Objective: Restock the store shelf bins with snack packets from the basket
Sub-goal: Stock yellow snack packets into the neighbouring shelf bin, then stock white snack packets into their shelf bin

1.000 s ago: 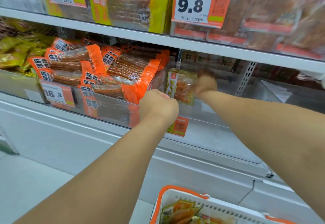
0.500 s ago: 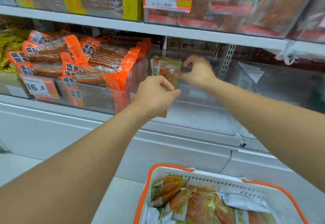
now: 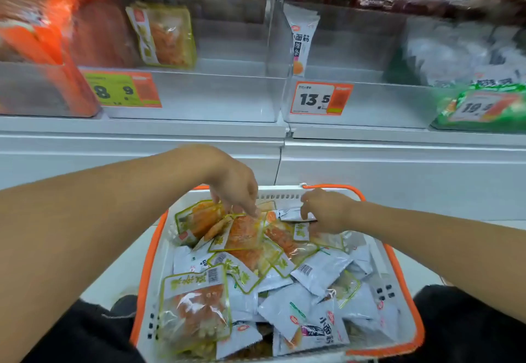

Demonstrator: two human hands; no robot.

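Both hands have dropped from the shelf bin, where they were setting a packet a moment ago, down into the basket [image 3: 404, 263]; the view has tilted down with them, so the whole basket now shows.

That yellow-edged packet [image 3: 162, 36] stands upright, alone, against the left side of the clear bin [image 3: 216, 98] above the 8.9 price tag [image 3: 122, 89]. In the next bin to the right, above the 13.5 tag [image 3: 320, 98], one white packet [image 3: 302, 41] stands at the left wall.

The left hand [image 3: 236, 189] reaches down over the far left of the basket, its fingertips pinching the top edge of an orange snack packet [image 3: 242, 233] that lies on the heap. The right hand [image 3: 327, 210] is beside it, near the far rim, fingers curled down onto the packets; whether its grip has closed on one I cannot tell.

The basket is white with an orange rim and sits on the floor between the person's dark-clothed knees. It is heaped with yellow-edged clear packets of orange snack and white packets [image 3: 316, 331], mixed together. Orange packets [image 3: 34, 38] fill the bin at far left, blurred; a green pack [image 3: 484, 106] sits at far right.
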